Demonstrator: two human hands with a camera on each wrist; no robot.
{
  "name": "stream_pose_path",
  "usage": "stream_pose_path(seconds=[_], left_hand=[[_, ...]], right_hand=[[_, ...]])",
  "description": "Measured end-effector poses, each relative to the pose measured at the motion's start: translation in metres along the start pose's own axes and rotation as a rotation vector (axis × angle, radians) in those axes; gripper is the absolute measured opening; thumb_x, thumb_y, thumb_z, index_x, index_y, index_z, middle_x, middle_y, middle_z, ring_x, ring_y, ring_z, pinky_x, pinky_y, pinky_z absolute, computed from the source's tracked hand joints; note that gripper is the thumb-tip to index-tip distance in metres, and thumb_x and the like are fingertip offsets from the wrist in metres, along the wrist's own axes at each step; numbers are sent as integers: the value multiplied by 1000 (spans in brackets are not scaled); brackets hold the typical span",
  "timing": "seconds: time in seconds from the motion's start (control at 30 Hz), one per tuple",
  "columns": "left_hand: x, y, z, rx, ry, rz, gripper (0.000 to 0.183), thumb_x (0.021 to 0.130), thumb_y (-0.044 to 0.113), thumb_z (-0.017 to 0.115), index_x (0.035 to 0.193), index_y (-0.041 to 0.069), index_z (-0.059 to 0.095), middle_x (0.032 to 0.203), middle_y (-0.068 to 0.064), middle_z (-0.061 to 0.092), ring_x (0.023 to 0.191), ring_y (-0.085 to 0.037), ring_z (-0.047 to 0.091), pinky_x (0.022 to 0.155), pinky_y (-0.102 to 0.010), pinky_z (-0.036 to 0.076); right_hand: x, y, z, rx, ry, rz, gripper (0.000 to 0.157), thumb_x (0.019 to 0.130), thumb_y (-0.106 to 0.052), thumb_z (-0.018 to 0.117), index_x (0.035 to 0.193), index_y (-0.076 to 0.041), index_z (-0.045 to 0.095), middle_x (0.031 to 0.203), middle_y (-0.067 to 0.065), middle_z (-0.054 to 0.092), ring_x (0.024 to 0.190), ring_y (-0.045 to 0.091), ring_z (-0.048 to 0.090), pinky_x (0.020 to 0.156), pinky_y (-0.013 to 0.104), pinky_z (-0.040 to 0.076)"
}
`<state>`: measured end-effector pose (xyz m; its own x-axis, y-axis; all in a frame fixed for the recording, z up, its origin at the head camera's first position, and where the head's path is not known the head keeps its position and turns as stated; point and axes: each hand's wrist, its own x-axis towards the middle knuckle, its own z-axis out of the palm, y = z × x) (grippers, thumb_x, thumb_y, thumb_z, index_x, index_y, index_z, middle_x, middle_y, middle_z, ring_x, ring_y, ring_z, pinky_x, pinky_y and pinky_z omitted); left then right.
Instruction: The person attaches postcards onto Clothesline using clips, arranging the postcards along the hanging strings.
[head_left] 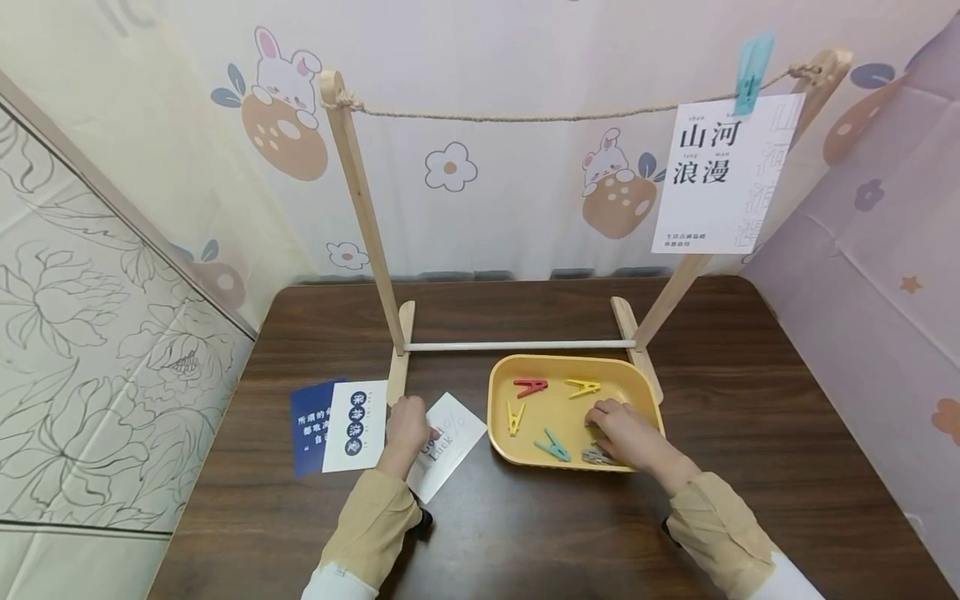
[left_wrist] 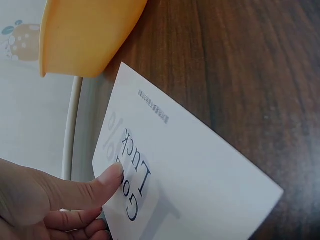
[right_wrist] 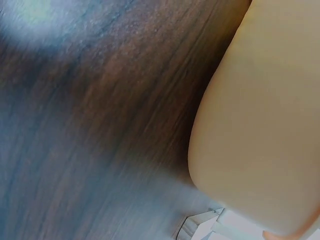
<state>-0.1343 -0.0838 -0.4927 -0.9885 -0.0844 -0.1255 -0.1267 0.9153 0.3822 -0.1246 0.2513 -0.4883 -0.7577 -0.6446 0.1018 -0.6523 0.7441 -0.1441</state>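
Observation:
My left hand (head_left: 407,429) pinches a white "Good Luck" card (left_wrist: 165,150), its thumb over the printed words in the left wrist view. In the head view my right hand (head_left: 626,433) reaches into a yellow tray (head_left: 498,417), fingers bent. Close by its thumb is a grey clothespin (head_left: 596,456); whether the fingers grip one is hidden. The tray also holds a red clothespin (head_left: 531,387), a teal clothespin (head_left: 553,447) and yellow clothespins (head_left: 583,387). Only the tray's outer wall (right_wrist: 255,125) and the table show in the right wrist view.
A wooden stand (head_left: 367,217) with a rope (head_left: 510,117) strung across rises behind the tray. From its right end hangs a white card (head_left: 712,208) under a teal clothespin (head_left: 749,79). A white card (head_left: 341,425) overlaps a blue card (head_left: 307,446) on the table's left.

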Motion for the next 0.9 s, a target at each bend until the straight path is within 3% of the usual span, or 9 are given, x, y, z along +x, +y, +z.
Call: stream_pose_path(seconds=[0.27,0.57,0.77,0.9], left_hand=[[3,0,-1,-15,-50,-34,44,49,11,86,81,-8,62,72,-16,53,64,-23,48,53,-33,43],[4,2,-1,-35,-43,-47,36,51,7,84,78,-5,63,65,-12,55,56,-20,49,47,-30,42],[2,5,-1,2,-11,-37,37,52,8,83,79,-5,62,74,-16,56,66,-25,52,52,-36,46],[0,6,0,26,-7,-23,45,51,17,86,81,-5,62,77,-17,55,70,-28,53,56,-39,47]], right_hand=[[1,-5,-4,40,56,35,31,69,-8,74,94,1,59,87,9,56,80,23,54,68,36,45],[1,-10,-11,93,88,100,32,73,-9,70,101,2,59,89,8,55,80,20,53,65,34,46],[2,-13,-12,108,100,106,30,74,-10,69,100,2,60,87,6,55,77,17,51,63,32,44],[1,-14,-12,123,100,118,30,75,-11,69,100,1,60,86,5,55,76,15,50,62,31,44]])
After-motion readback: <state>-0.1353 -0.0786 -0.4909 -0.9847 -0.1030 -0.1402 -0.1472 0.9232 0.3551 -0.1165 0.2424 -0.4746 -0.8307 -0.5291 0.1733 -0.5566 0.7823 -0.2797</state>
